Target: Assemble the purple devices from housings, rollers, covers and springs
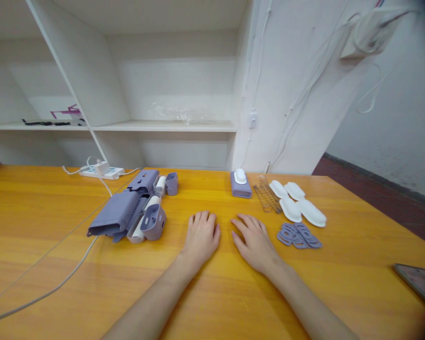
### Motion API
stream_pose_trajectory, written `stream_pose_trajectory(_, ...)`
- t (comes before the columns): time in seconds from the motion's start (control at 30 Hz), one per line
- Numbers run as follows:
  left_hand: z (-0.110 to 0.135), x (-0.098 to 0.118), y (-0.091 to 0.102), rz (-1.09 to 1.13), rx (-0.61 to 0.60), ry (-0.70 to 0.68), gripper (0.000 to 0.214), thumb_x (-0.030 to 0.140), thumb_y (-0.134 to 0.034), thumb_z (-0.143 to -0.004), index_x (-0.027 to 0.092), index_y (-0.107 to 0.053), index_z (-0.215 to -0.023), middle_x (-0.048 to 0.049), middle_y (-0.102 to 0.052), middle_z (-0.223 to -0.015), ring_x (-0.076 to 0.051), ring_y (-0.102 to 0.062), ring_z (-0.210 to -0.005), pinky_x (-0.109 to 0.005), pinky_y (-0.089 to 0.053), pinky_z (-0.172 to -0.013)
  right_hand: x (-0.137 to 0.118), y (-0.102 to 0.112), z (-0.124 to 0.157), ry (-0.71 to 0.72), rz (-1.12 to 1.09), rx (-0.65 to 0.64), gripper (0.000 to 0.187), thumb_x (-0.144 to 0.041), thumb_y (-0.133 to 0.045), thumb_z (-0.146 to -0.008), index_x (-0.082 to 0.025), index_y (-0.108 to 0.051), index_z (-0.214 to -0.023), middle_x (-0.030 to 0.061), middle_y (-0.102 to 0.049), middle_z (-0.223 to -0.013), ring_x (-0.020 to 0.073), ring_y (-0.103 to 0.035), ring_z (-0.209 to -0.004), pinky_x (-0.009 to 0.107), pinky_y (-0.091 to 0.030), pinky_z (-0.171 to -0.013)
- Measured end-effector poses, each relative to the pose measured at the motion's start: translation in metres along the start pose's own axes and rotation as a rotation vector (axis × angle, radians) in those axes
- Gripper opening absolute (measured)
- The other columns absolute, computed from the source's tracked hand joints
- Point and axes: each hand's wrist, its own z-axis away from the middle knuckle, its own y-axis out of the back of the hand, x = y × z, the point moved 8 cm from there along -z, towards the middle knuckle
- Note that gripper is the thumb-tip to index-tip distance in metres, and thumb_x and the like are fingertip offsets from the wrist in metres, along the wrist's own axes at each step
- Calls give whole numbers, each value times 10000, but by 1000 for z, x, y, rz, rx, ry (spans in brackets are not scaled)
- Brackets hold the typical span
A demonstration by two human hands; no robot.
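Observation:
My left hand (202, 236) lies palm down on the wooden table (212, 302), fingers stretched forward and holding nothing. My right hand (252, 240) rests flat beside it, fingers spread, also without anything in it. Left of my left hand are purple-grey plastic housings (118, 210), white cylinders (139, 231) and a hollow purple-grey cup-shaped part (154, 222). Nearest to my right hand are flat purple-grey plates with ring-shaped slots (299, 235). Several white oval shells (311, 212) and a heap of thin metal coils or mesh (267, 193) lie behind these plates.
A purple-grey box-like part (241, 189) with a white oval piece (240, 176) on top stands near the back edge. A white power strip (102, 171) with cables sits back left. A phone-like device (420, 281) lies at the right edge. White shelves (163, 125) rise behind the table.

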Motion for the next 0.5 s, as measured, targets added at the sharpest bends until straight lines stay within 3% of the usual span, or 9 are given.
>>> stream_pose_trajectory(0.17,-2,9,12,-53,24,-67,201,266,-379,-898,193,-564,-927,-78,-590,-959,-229,-523,-942,-366,-389,-814,0,0,-1,-4,-2,1,347,-293,-428,-875,-226,-565,-1187,94,-521,-1260,246,-424,-1165,421,-290,-989)
stream_pose_trajectory(0.33,-5,13,56,-114,208,-103,223,261,-373,-904,192,-579,-953,-90,-590,-1058,-238,-520,-986,-377,-390,-831,0,0,-1,3,-4,-4,343,-291,-424,-876,-223,-567,-1180,95,-519,-1260,247,-421,-1168,419,-289,-990)
stream_pose_trajectory(0.4,-6,1,80,-122,296,-35,215,286,-404,-893,191,-583,-967,-94,-576,-1104,-246,-517,-1006,-390,-386,-853,0,1,-1,1,-4,-4,344,-294,-420,-879,-223,-567,-1182,94,-518,-1261,247,-418,-1171,418,-289,-989)
stream_pose_trajectory(0.5,-8,-34,116,-140,387,124,258,357,-445,-868,195,-580,-1018,-106,-548,-1152,-268,-509,-1039,-403,-399,-857,0,2,-1,-2,-5,-9,345,-299,-415,-882,-226,-565,-1184,92,-518,-1263,246,-416,-1174,418,-288,-989)
